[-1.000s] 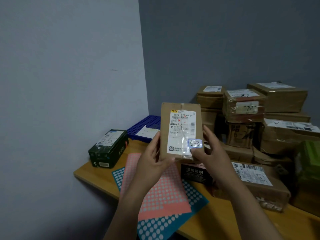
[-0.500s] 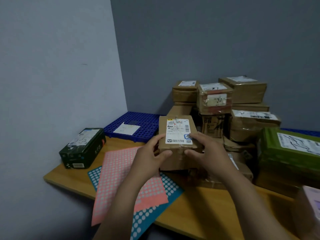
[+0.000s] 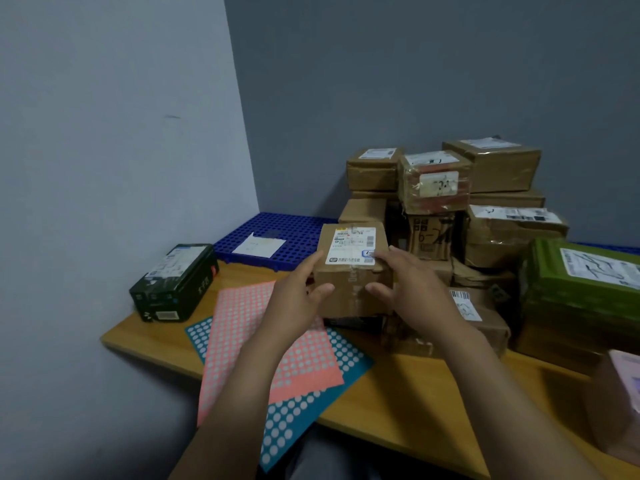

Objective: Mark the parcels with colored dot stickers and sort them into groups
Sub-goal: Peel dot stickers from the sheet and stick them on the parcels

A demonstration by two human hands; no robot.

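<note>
A small brown cardboard parcel [image 3: 351,268] with a white shipping label on top rests on a dark box in front of the parcel pile. My left hand [image 3: 299,299] grips its left side and front. My right hand [image 3: 412,289] holds its right side, fingers over the label's corner. A pink dot-sticker sheet [image 3: 256,337] lies on the wooden table [image 3: 398,403], on top of a teal dot-sticker sheet [image 3: 294,424], under my left forearm.
A pile of brown parcels [image 3: 443,188] stands against the back wall. A green parcel [image 3: 581,282] is at right, a pinkish one [image 3: 623,393] at the right edge. A black box [image 3: 175,282] sits at left. A blue grid pallet [image 3: 277,237] holds a paper slip.
Both hands lowered the parcel from upright in front of me and tilted it flat, setting it down on the dark box before the pile. My view shifted to the right.
</note>
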